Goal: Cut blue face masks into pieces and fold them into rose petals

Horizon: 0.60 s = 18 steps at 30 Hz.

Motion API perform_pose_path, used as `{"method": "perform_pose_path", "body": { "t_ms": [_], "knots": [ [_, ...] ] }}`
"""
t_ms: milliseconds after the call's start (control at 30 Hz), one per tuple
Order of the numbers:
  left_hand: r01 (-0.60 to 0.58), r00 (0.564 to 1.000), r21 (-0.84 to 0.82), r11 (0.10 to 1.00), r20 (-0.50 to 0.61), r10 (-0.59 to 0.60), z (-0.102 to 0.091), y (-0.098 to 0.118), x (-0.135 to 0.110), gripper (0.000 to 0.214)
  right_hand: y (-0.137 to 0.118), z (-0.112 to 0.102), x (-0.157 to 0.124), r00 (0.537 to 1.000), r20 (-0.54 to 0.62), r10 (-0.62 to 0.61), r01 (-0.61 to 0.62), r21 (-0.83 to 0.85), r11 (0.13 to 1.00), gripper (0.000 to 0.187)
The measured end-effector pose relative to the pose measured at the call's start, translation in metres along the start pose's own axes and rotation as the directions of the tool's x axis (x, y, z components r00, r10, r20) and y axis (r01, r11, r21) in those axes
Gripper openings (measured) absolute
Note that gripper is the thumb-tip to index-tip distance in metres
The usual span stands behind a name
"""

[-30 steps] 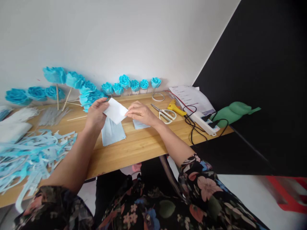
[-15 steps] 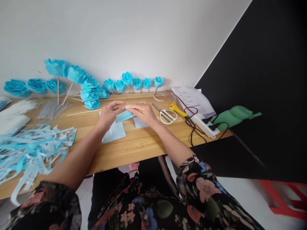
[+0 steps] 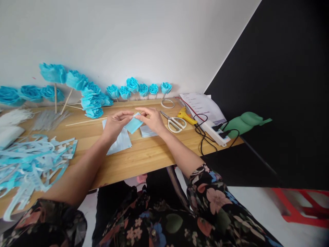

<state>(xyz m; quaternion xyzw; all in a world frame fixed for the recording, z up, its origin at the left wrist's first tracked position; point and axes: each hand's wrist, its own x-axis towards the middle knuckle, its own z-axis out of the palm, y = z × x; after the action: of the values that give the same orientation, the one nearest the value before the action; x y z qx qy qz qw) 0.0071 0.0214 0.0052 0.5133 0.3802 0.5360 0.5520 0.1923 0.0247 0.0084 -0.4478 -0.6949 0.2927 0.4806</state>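
A crowded wooden tabletop, seen from my remote seat.
Nearest the middle I make out pale blue sheets lying flat, with a smaller folded stack just beside them and a thin stick behind. To the right I count white-handled scissors, a ring, a yellow glue gun, printed papers and a white power strip with black cords. On the left I see a tangle of blue and white strips, a grey bundle of thin lengths and a white bundle; heaped blue flowers rest near the back.
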Motion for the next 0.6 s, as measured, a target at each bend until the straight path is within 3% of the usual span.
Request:
{"method": "perform_pose_path", "body": {
  "t_ms": [167, 300, 467, 600],
  "knots": [
    [0.057, 0.998, -0.026, 0.998, -0.003, -0.057, 0.0022, 0.0004, -0.0006, 0.025, 0.0014, 0.0006, -0.0007, 0.999, -0.02, -0.033, 0.032, -0.028, 0.999, 0.02],
    [0.002, 1.0, 0.025, 1.0, -0.02, -0.001, 0.0025, 0.002, -0.0006, 0.024, -0.0006, 0.0005, -0.0007, 0.998, -0.025, -0.06, 0.058, -0.062, 0.996, 0.021],
    [-0.118, 0.993, 0.259, 0.959, 0.037, 0.112, -0.002, 0.0026, 0.0013, 0.03, -0.0039, -0.0004, 0.0005, 0.972, -0.118, -0.202, 0.183, -0.154, 0.971, 0.017],
    [-0.214, 0.975, 0.532, 0.819, 0.071, 0.208, -0.0066, -0.0029, 0.0038, 0.017, -0.0023, 0.0024, 0.0003, 0.978, -0.091, -0.185, 0.17, -0.158, 0.973, 0.018]
  ]
}}
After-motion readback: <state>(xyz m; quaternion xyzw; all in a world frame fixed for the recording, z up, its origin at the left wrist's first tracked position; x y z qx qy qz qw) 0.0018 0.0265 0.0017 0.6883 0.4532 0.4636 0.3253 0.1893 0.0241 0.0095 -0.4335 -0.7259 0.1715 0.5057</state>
